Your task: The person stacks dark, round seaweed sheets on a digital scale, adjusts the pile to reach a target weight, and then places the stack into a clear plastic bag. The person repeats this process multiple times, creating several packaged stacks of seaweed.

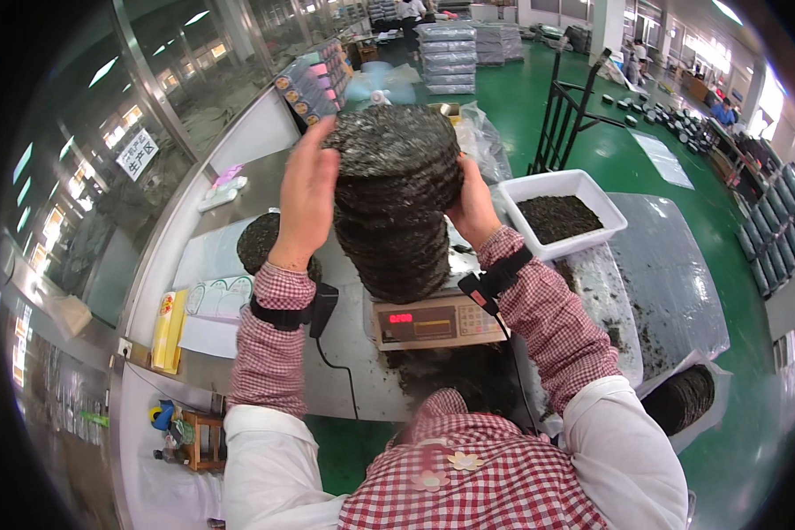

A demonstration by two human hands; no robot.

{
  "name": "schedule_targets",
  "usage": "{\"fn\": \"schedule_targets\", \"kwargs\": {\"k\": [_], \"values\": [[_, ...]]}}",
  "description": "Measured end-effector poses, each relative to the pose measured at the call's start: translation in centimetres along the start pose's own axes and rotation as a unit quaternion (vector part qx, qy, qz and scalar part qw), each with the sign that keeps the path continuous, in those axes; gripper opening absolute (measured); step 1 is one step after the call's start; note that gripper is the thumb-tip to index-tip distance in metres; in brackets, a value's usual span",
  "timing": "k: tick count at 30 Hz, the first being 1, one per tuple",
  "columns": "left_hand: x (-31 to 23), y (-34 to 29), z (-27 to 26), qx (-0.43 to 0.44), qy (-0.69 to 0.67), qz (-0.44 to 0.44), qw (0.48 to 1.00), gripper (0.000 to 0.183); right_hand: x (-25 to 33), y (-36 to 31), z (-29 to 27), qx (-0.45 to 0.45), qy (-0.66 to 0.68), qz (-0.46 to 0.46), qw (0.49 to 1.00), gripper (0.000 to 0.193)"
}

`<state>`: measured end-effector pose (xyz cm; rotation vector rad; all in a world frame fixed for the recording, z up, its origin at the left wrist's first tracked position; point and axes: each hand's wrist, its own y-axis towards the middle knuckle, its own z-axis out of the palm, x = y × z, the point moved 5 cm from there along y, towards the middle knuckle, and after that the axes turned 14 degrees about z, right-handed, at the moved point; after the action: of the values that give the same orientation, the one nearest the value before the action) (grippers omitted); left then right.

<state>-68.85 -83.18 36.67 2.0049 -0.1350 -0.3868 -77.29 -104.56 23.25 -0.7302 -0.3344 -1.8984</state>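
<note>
A tall stack of round dark dried seaweed sheets rises above a digital scale with a lit red display. Its upper layers sit slightly offset from those beneath. Against the upper left side presses my left hand, fingers stretched upward along the edge. My right hand cups the upper right side, its fingertips partly hidden behind the sheets. Between them, the two hands hold the top part of the stack. The scale's pan is mostly covered. A second, lower stack of round seaweed is partly behind my left wrist.
A white tub of seaweed bits stands at the right, beyond my right forearm. Yellow packaging and printed bags lie at the left. Another seaweed roll is at lower right. A black hand truck stands behind; cables hang from both wrists.
</note>
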Motion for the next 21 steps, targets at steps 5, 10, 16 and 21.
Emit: {"fn": "schedule_targets", "kwargs": {"k": [5, 10, 16, 21], "values": [[11.3, -10.5, 0.3, -0.180, -0.314, -0.407, 0.839, 0.079, -1.3, 1.4, -1.8, -0.124, -0.163, 0.017, 0.979, 0.045], [9.6, -11.2, 3.2, -0.186, -0.450, -0.369, 0.792, 0.075, -1.6, -0.5, -1.0, -0.169, -0.323, -0.071, 0.929, 0.053], [9.4, -10.6, 5.2, -0.227, -0.448, -0.399, 0.767, 0.071, -2.5, -1.8, -2.1, -0.055, -0.215, 0.024, 0.975, 0.065], [11.1, -12.1, 3.9, -0.243, -0.410, -0.453, 0.753, 0.069, 4.2, -9.9, -7.0, -0.127, -0.448, -0.069, 0.882, 0.066]]}}
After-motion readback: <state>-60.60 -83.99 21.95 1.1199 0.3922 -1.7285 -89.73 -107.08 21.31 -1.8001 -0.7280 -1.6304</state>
